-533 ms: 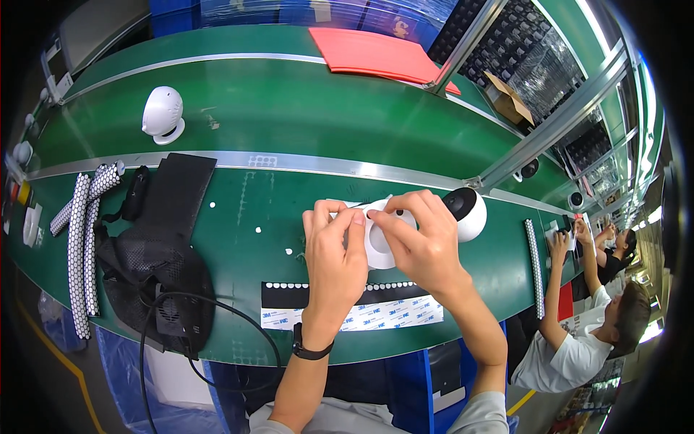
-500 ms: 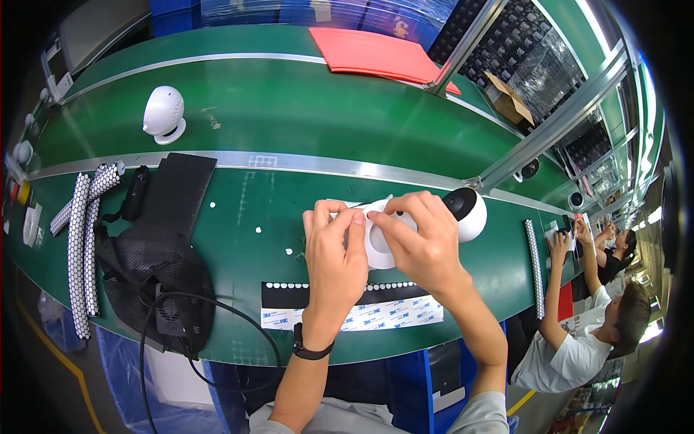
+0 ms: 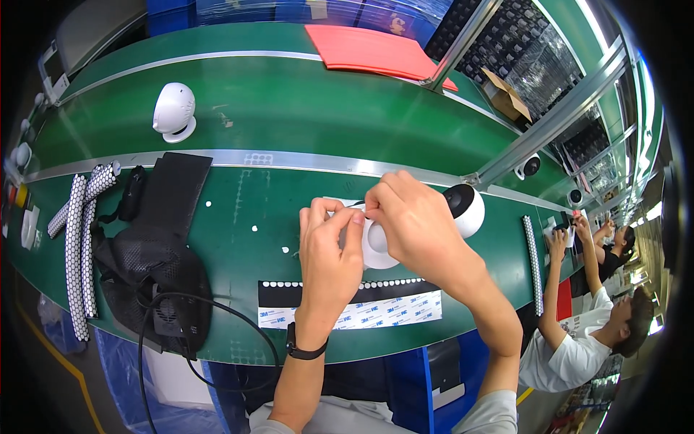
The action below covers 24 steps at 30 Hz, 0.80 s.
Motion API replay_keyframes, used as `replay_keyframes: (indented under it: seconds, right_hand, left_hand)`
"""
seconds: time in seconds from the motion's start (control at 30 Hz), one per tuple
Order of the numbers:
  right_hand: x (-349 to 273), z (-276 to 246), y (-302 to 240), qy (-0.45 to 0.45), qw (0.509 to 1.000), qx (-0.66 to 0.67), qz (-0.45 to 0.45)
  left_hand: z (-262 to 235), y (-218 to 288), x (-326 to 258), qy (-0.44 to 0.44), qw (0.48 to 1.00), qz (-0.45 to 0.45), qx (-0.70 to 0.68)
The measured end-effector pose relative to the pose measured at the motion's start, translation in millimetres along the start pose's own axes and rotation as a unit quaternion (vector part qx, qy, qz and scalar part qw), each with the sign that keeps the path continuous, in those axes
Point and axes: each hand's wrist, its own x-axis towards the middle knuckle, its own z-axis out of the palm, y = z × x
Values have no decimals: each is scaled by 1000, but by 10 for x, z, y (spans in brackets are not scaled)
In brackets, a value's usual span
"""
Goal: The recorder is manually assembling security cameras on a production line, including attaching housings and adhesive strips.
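Observation:
My left hand (image 3: pixel 331 249) is closed, its thumb and forefinger pinched near the top of a white rounded device with a ring-shaped base (image 3: pixel 377 254). Opposite it, my right hand (image 3: pixel 419 224) is also closed, its fingertips meeting those of the left and its back covering much of the device. What the two pinches hold is hidden or too small to make out. Just beyond my right hand sits a white ball-shaped camera with a black face (image 3: pixel 466 210). Below the hands lies a black strip with a row of white round stickers (image 3: pixel 282 289), above printed white backing paper (image 3: pixel 390 312).
Left on the green bench are a black mesh bag (image 3: pixel 155 282) with a cable, a black flat sheet (image 3: pixel 173 192) and rolled sticker sheets (image 3: pixel 76 253). Another white camera (image 3: pixel 173 112) stands on the belt. Red sheets (image 3: pixel 376 52) lie behind. Co-workers sit to the right.
My right hand has turned over, its back now covering more of the white device, and its elbow has swung outward. The white camera on the belt has moved right.

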Motion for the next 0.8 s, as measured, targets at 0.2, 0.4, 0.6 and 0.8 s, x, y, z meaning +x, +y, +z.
replay_keyframes:
  seconds: [0.2, 0.4, 0.6, 0.8]
  right_hand:
    - [-149, -23, 26, 17, 989, 141, 40]
    - [-94, 7, 24, 35, 976, 191, 98]
    - [-62, -4, 24, 17, 985, 144, 90]
    - [-44, -3, 9, 12, 989, 121, 82]
  left_hand:
    - [20, -19, 2, 19, 1000, -13, -1]
    - [-28, -18, -4, -19, 1000, -8, -7]
    - [-28, 4, -4, -26, 1000, -12, -7]
    - [-41, 25, -7, -25, 1000, -12, -4]
